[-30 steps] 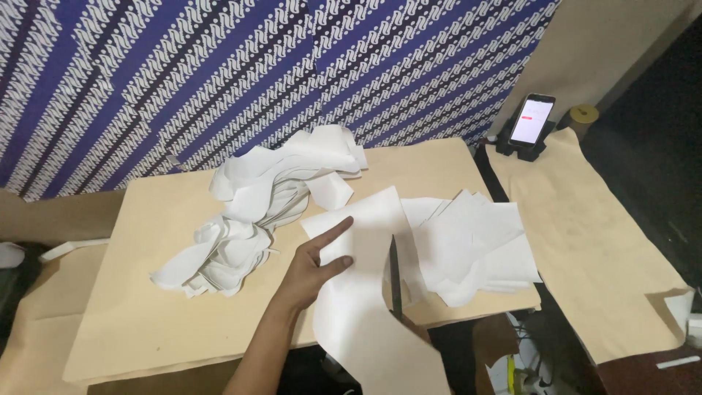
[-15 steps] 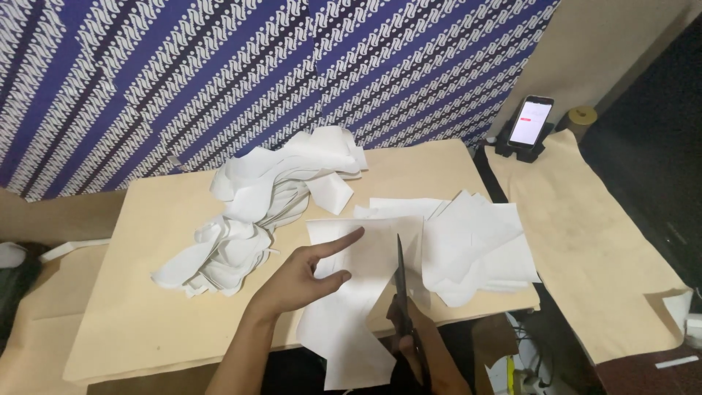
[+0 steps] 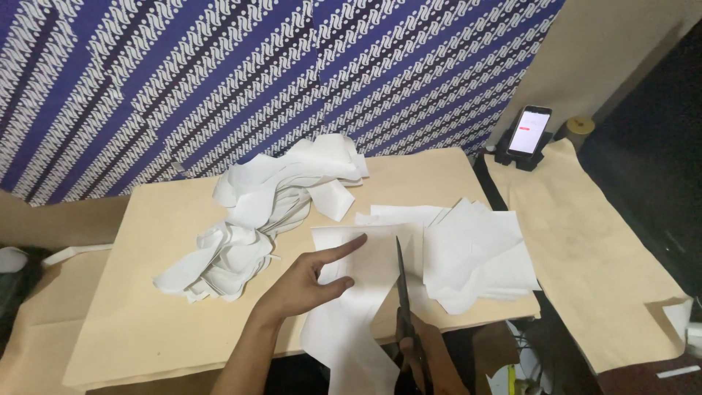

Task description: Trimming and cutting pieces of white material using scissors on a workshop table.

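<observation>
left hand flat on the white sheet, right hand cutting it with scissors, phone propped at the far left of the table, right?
Not quite: the phone stands at the far right, as the head view shows. The left hand does rest on the sheet while the right hand works the scissors.

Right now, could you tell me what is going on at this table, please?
A person is cutting white paper. The left hand lies flat on a long sheet of white paper that hangs over the near edge of the tan board. The right hand holds black scissors, blades pointing away along the sheet's right side. A heap of curled offcuts lies to the left, a stack of flat white sheets to the right. A phone stands propped beyond.
</observation>
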